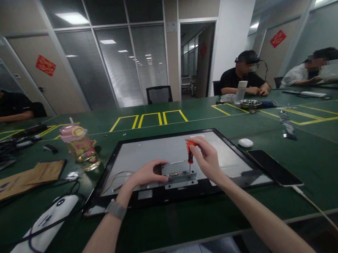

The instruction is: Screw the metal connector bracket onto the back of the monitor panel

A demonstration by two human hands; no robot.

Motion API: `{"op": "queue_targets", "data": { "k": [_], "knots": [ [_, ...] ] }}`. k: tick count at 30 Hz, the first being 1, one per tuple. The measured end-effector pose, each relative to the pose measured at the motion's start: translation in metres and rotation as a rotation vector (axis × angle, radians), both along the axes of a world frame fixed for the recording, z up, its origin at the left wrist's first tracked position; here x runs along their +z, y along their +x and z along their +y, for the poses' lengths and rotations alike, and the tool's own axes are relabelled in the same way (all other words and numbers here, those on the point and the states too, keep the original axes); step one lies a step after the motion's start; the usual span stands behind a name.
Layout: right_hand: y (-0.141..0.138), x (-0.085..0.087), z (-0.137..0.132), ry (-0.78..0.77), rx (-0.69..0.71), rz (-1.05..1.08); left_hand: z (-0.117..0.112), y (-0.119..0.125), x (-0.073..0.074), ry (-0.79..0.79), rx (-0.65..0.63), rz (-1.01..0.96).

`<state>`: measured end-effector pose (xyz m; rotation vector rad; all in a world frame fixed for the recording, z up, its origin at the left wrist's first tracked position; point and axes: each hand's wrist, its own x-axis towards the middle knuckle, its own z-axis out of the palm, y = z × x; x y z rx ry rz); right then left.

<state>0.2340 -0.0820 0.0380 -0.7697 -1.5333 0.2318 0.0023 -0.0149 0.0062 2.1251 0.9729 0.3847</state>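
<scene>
A flat monitor panel lies face down on the green table, its grey metal back up. A small metal bracket with connector ports sits at its near middle. My left hand rests on the left end of that bracket, fingers curled against it. My right hand pinches a small screwdriver with an orange handle, held upright with its tip down on the bracket. A grey band is on my left wrist.
A black phone with a white cable lies right of the panel, a white mouse behind it. A pink-lidded bottle, brown paper bag and white pouch with black cords lie left. Three other people sit at the far side.
</scene>
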Motion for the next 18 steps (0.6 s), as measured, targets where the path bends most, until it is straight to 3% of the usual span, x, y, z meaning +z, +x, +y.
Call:
{"op": "queue_targets", "data": {
  "k": [3,12,18],
  "knots": [
    [0.0000,-0.0001,0.0010,0.031,-0.080,0.005,-0.0001,-0.0001,0.0002,0.008,-0.009,-0.008],
    [0.0013,0.0019,-0.0046,-0.007,0.023,0.022,0.0040,-0.0020,-0.0049,0.004,-0.008,-0.008],
    [0.0008,-0.0012,0.0017,0.046,-0.063,0.055,0.0037,-0.0021,-0.0053,0.002,-0.006,-0.012]
  ]
}}
